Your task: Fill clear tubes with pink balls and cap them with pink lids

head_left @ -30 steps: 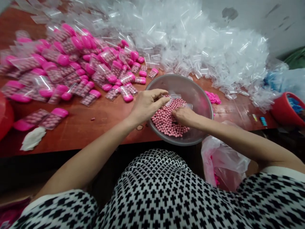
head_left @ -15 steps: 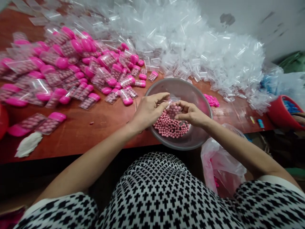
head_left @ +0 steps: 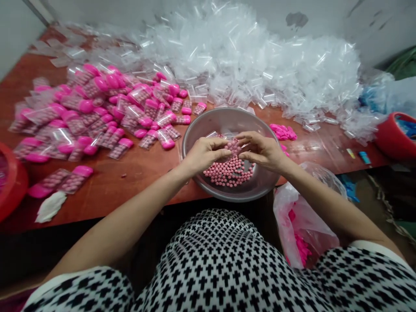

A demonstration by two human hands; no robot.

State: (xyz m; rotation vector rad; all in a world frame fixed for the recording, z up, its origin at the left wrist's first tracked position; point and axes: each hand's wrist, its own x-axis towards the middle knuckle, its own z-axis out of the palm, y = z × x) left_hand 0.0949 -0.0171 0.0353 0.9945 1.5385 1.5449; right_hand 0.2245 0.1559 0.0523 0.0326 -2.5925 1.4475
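Observation:
Over a grey basin (head_left: 191,173), a small clear plastic container with pink beads (head_left: 232,146) sits between my two hands. My left hand (head_left: 205,154) is closed on its left side, thumb and fingers pinching it. From the right, my right hand (head_left: 264,151) curls its fingers and thumb around the same container. Its outline is partly hidden by my fingers. Loose pink beads (head_left: 225,172) cover part of the basin's bottom below.
Filled containers with bright pink caps (head_left: 86,106) are heaped at left. A large pile of empty clear containers (head_left: 247,60) lies behind. Loose pink caps (head_left: 283,132) sit right of the basin. A plastic bag (head_left: 308,216) hangs below; red tubs (head_left: 14,182) stand at both ends.
The view has shifted, showing more of the table's left end and the red tub there. My hands stay together over the basin around the container, my right fingers slightly more spread.

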